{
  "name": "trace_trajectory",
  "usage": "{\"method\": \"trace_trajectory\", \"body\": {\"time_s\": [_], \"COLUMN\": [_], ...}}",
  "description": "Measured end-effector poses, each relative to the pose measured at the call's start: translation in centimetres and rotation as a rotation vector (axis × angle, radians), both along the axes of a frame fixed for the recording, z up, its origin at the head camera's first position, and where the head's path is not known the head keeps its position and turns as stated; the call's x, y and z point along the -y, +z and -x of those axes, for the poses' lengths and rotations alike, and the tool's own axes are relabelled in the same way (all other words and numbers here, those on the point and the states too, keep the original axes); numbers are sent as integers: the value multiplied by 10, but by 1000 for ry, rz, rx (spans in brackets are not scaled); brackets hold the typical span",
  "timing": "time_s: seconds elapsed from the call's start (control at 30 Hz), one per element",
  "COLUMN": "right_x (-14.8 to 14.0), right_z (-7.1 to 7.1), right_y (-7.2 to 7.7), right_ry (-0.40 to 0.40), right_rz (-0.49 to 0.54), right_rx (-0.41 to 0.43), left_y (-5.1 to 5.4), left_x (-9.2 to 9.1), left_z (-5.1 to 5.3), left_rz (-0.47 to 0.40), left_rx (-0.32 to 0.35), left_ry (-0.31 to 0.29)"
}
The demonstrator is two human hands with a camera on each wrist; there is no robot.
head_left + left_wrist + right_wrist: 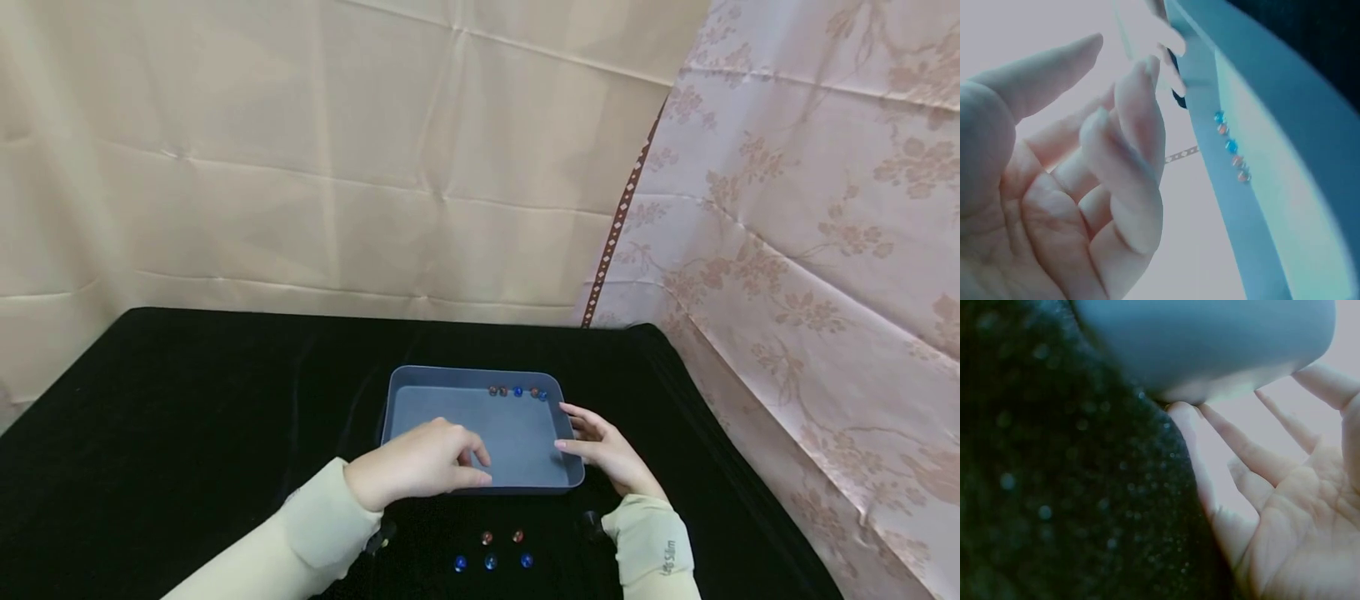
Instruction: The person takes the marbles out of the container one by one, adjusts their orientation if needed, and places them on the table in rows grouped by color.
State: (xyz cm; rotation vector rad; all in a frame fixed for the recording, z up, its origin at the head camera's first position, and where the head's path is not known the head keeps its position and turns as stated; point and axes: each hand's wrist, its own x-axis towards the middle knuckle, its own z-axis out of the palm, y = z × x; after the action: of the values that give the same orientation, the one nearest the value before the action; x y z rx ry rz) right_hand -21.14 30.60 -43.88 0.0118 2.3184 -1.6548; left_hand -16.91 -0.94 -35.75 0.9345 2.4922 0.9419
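A blue-grey tray (517, 446) lies on the black cloth, with several red-brown and blue marbles (518, 392) along its far wall towards the right. Over the tray's near left part is my left hand (423, 462), its fingers loosely bent; in the left wrist view the hand (1085, 181) holds nothing, and marbles (1231, 146) show beyond it. My right hand (611, 454) grips the tray's right side, its thumb over the rim. The right wrist view shows fingers (1235, 437) against the tray's lower edge (1229, 381).
Nearer than the tray, two reddish marbles (517, 536) and three blue ones (491, 562) lie on the black cloth (187, 433). A cream curtain (375, 167) hangs behind, and a pink flowered one (825, 250) at the right. Dark devices sit at both wrists.
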Motion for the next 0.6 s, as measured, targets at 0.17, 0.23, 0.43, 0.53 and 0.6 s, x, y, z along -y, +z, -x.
{"method": "trace_trajectory", "body": {"time_s": [0.17, 0.23, 0.43, 0.53, 0.6], "right_x": [0, 0, -1, -1, -1], "right_z": [0, 0, 0, 0, 0], "right_y": [0, 0, 0, 0, 0], "right_ry": [3, 4, 4, 9, 8], "right_rz": [0, 3, 20, 23, 24], "right_rx": [0, 1, 7, 11, 12], "left_y": [9, 12, 20, 22, 22], "left_x": [-3, -6, -15, -17, -19], "left_z": [11, 16, 30, 37, 42], "left_rz": [-18, -29, -67, -98, -116], "left_rx": [-30, -41, 4, 67, 109], "left_ry": [73, 91, 95, 91, 96]}}
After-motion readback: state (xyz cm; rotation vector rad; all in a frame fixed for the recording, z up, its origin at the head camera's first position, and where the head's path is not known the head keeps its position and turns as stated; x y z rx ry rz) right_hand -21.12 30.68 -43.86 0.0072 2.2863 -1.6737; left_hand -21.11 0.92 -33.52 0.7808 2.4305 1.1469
